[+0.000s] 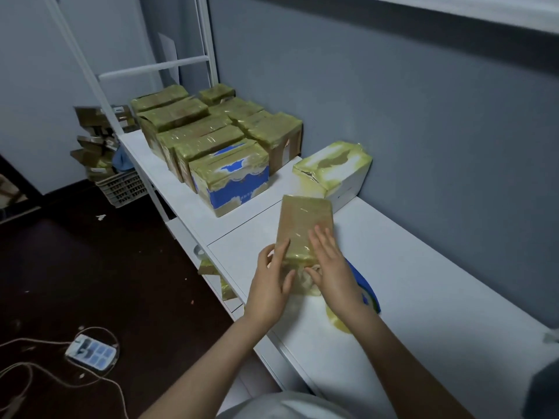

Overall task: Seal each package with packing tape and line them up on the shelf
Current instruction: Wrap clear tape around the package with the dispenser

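A brown package (305, 219) wrapped in glossy yellowish tape lies on the white table (423, 267), its long side pointing away from me. My left hand (270, 282) rests with straight fingers against the package's near left edge. My right hand (331, 267) lies flat on its near right part, thumb pressing crumpled tape at the near end. A tape roll in a blue dispenser (367, 287) lies on the table, half hidden under my right wrist. Several taped packages (193, 137) stand in rows on the white shelf (242, 213).
A taped white box (332, 169) sits by the grey wall (423, 116) just beyond the brown package. A crate with more boxes (121, 186) stands on the dark floor at the left. A power strip with cables (90, 352) lies on the floor.
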